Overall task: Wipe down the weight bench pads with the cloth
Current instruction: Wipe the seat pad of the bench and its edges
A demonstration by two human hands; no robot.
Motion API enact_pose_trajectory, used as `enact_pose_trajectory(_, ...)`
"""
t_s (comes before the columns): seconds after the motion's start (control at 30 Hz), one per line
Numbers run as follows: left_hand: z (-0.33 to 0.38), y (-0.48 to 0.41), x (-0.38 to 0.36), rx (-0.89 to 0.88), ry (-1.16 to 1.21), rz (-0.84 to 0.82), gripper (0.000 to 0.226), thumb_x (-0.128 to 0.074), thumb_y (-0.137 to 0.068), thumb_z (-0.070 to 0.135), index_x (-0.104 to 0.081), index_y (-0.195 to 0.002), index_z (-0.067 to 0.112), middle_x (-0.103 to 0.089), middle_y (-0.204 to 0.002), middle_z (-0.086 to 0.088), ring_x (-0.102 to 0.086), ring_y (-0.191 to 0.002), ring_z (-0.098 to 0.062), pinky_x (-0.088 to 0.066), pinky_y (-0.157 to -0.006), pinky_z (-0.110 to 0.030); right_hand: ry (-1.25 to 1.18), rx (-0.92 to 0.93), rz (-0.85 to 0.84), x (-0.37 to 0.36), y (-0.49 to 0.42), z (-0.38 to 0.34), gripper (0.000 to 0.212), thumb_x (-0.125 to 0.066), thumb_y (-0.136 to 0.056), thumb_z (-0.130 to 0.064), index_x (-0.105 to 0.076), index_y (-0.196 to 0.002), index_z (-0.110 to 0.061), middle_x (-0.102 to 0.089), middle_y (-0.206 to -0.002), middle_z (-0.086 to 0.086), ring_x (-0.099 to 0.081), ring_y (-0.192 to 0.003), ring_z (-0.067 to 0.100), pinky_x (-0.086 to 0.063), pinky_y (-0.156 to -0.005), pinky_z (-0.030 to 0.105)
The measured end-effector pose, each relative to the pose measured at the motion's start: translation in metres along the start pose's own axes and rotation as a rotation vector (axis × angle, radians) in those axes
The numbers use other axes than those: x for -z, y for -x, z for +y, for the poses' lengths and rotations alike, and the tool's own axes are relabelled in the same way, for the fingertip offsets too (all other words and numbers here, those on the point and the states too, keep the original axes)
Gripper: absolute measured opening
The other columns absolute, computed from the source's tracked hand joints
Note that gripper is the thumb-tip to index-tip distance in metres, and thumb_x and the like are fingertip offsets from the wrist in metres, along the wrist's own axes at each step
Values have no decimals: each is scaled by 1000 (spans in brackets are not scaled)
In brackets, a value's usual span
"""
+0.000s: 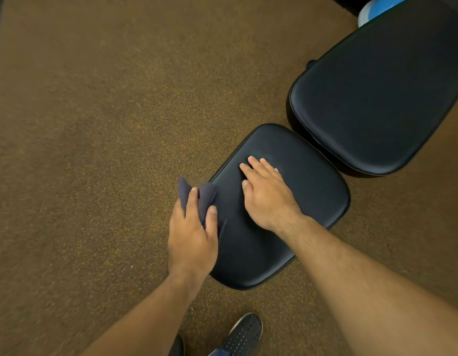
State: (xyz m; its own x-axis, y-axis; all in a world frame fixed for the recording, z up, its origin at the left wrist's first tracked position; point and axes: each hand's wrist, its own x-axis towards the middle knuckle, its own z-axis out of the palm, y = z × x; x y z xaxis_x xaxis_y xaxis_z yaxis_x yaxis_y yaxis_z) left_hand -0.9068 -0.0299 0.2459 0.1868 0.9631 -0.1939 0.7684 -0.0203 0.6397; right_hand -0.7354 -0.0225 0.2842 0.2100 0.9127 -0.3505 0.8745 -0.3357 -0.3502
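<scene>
Gripping a dark cloth (204,199), left hand (192,240) meets seat pad (312,181); right hand (267,196) lies flat, fingers straight.

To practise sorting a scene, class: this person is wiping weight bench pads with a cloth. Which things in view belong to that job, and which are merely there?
Belong to the job:
cloth, gripped by the left hand
seat pad, with the right hand resting flat on it
back pad

Merely there:
blue and white object at the top edge
shoe
speckled floor
</scene>
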Motion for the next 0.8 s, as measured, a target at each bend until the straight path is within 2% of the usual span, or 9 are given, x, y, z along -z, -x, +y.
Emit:
enact_pose_trajectory(0.1,-6,32,-7,-79,-74,1,64,-25,-96,54,-26,-151,21,-21,-158,-12,-21,-143,-37,-25,-115,-47,-100,8,-5,8,2,3,47,-27,-106,-24,-27,-153,-20,-16,-162,-5,-4,-149,11,-2,-120,31)
enact_pose_trajectory(0.2,-14,48,-10,-257,-283,-49,57,-28,-96,47,-31,-145,17,-26,-155,-21,-19,-142,-48,-24,-110,-63,-211,6,56,17,14,10,44,-32,-106,-22,-36,-149,-19,-32,-157,-5,-19,-146,7,-9,-117,22)
enact_pose_trajectory(0.3,-13,39,-7,-415,-449,-100,58,-30,-96,46,-36,-146,16,-29,-155,-18,-16,-145,-42,-15,-113,-65,-243,-29,178,13,31,21,40,-37,-104,-18,-46,-144,-17,-40,-152,-4,-26,-143,7,-10,-113,15)
enact_pose_trajectory(0.4,6,20,-7,-600,-549,-146,59,-29,-98,47,-39,-147,16,-28,-157,-16,-17,-146,-38,-11,-115,-62,-288,-102,320,5,43,32,37,-40,-103,-15,-54,-138,-15,-46,-148,-2,-30,-141,7,-8,-105,2)
enact_pose_trajectory(0.47,18,5,-12,-663,-590,-155,59,-29,-98,47,-40,-147,16,-27,-157,-17,-18,-146,-38,-11,-116,-60,-297,-138,355,0,52,38,37,-40,-103,-14,-55,-137,-14,-47,-147,-3,-30,-141,7,-10,-107,5)
enact_pose_trajectory(0.6,24,-3,-18,-656,-623,-162,60,-30,-98,47,-37,-148,15,-26,-157,-18,-19,-146,-38,-10,-116,-58,-285,-185,353,-12,75,42,38,-40,-103,-16,-53,-139,-14,-46,-148,-4,-28,-142,6,-14,-112,17)
enact_pose_trajectory(0.8,1,44,-8,-684,-585,-219,60,-25,-99,46,-33,-150,14,-29,-156,-19,-22,-145,-37,-15,-117,-56,-295,-253,401,-31,107,33,39,-39,-103,-18,-50,-141,-16,-45,-148,-6,-25,-142,3,-12,-112,15)
